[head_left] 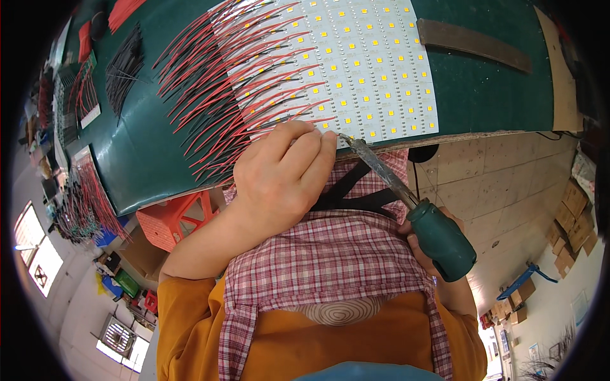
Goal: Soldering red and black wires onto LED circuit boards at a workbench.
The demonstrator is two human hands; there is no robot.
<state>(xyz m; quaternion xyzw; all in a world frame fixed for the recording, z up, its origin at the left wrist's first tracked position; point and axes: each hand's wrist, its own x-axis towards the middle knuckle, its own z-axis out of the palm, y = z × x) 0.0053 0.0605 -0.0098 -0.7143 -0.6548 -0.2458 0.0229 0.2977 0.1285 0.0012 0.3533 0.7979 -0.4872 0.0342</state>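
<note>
A white LED circuit panel [381, 70] with rows of yellow LEDs lies at the table's near edge. Red and black wires [210, 95] fan out leftward from its left part. My left hand [279, 171] rests at the panel's near left corner, fingers pinched together; whatever is between the fingertips is hidden. My right hand [417, 246] grips the green handle of a soldering iron [441, 241] and is mostly covered by it. The iron's tip meets the panel's near edge, close beside my left fingertips.
The green-topped table [489, 95] carries a dark curved metal strip [473, 46] right of the panel. Black wires [124, 70] lie in a bundle at the left. Wired small boards [89, 184] hang by the table's left edge. A red plastic stool [171, 222] stands below.
</note>
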